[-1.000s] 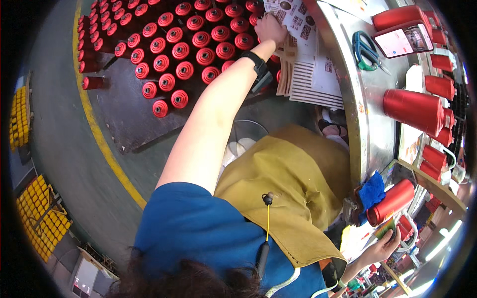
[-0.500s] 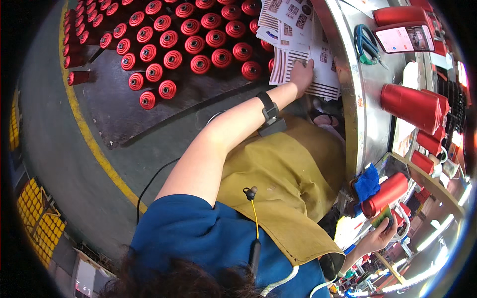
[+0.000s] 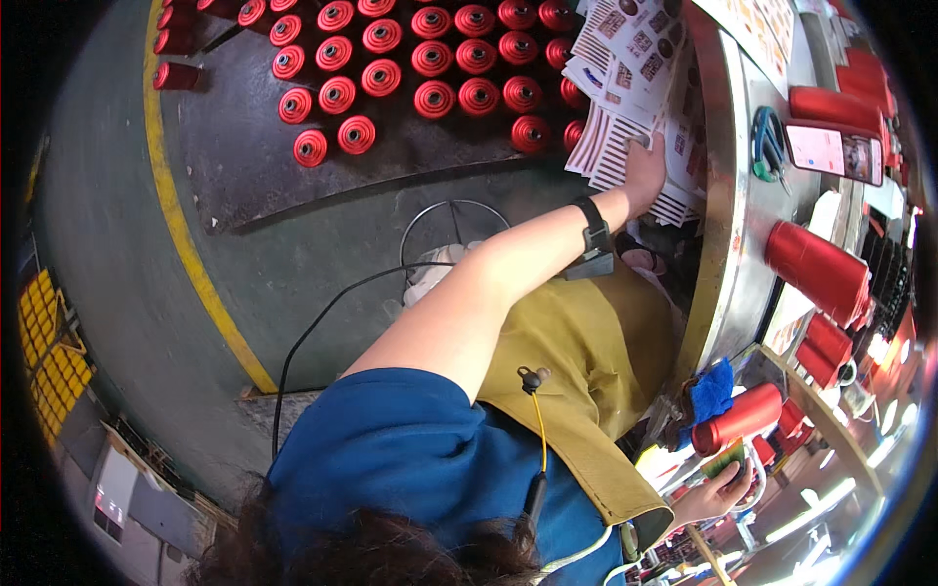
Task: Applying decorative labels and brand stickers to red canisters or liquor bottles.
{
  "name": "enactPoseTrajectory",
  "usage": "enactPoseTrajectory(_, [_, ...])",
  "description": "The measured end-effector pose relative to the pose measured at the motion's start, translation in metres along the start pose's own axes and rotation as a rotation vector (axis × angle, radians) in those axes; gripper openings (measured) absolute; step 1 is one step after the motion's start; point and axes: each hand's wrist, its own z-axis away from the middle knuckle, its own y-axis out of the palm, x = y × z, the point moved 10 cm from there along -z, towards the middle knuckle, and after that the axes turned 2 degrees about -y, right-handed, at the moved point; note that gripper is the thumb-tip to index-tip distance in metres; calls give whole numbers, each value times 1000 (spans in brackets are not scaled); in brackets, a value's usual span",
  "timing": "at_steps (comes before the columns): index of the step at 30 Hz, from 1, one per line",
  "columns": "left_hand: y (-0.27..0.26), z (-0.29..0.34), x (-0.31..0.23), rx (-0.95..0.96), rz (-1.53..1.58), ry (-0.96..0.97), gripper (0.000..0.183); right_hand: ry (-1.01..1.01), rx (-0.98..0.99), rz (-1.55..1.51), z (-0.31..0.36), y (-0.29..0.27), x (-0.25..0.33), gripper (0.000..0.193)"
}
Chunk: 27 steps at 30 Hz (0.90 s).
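Note:
My left hand (image 3: 645, 178) reaches out over a pile of printed label sheets (image 3: 625, 76) beside the metal bench. Its fingers are curled at the striped edge of the sheets and look closed on it; the fingertips are partly hidden. At the lower right, my right hand (image 3: 721, 494) grips a small flat green-and-yellow piece (image 3: 723, 459), whose kind I cannot make out. That piece is up against or close beside a red cylinder (image 3: 738, 420) lying on its side. A blue cloth (image 3: 711, 393) is bunched next to the cylinder.
Many red cylinders (image 3: 432, 57) stand in rows on a dark board (image 3: 264, 176). The metal bench (image 3: 757, 230) carries scissors (image 3: 767, 142), a phone (image 3: 833, 153) and more red cylinders (image 3: 816, 272). A black cable (image 3: 293, 337) crosses the floor near a wire ring (image 3: 404, 234).
The whole view has shifted, so the rows of cylinders sit higher and further right. My left hand stays on the label sheets, and my right hand still holds the green-and-yellow piece.

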Motion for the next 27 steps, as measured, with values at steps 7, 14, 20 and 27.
enactPoseTrajectory(7, [31,6,-30,105,-360,35,52,-98,-13,97,-3,0,41,25])
enactPoseTrajectory(14, [20,0,-68,38,-401,205,45,-72,-43,81,9,-5,49,25])
enactPoseTrajectory(20, [-95,40,-127,136,-442,195,47,-2,-63,54,20,-7,19,28])
enactPoseTrajectory(27, [-220,58,-95,161,-515,-98,44,33,-44,-47,25,11,16,25])
